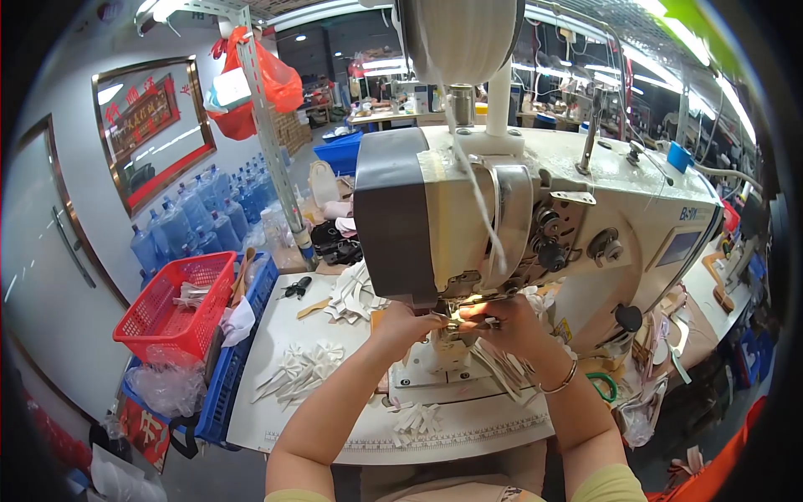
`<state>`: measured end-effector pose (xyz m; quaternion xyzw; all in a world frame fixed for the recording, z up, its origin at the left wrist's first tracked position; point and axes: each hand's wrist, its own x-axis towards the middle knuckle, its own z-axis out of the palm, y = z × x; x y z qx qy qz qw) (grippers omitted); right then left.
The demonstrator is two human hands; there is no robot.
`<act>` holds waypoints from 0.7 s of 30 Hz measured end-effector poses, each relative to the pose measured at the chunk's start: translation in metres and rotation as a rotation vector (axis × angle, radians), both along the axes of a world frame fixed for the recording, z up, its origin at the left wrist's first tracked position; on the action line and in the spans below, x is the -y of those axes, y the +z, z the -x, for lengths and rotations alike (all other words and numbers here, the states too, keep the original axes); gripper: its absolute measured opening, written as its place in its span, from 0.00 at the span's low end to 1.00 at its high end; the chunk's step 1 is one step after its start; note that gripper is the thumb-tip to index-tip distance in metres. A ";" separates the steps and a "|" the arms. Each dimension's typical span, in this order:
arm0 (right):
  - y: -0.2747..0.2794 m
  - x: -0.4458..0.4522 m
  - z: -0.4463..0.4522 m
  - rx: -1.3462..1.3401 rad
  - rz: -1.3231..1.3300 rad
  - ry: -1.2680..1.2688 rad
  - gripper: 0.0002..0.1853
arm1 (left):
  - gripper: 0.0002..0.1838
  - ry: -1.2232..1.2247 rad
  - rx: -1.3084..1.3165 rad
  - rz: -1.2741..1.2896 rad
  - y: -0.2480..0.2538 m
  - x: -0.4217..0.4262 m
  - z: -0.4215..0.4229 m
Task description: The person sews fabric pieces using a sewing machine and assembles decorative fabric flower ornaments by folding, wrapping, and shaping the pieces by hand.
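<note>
A large industrial sewing machine (493,209) stands in front of me, its small lamp lighting the needle area. My left hand (403,329) is at the left of the needle area, thumb and fingers pinched close to the presser foot. From the right, my right hand (508,323) reaches to the same spot with its fingers closed together. What the fingertips hold is too small and too covered to make out. White cut strips (305,372) lie in a heap left of my left forearm. A smaller heap of white strips (416,422) is at the table's front edge, and longer pale strips (502,368) lie beneath my right hand.
A printed ruler (493,425) runs along the white table's front edge. Black-handled snips (297,288) and more white pieces (355,294) lie at the back left. A red basket (180,309) rests on a blue crate (230,376) at left. Green-handled scissors (602,386) lie at right.
</note>
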<state>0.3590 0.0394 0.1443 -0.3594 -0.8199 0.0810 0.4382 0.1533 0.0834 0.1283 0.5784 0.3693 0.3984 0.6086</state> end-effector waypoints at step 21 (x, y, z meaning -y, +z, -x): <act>-0.011 0.001 0.004 -0.122 -0.041 -0.022 0.12 | 0.17 0.005 0.044 -0.008 -0.007 -0.003 -0.001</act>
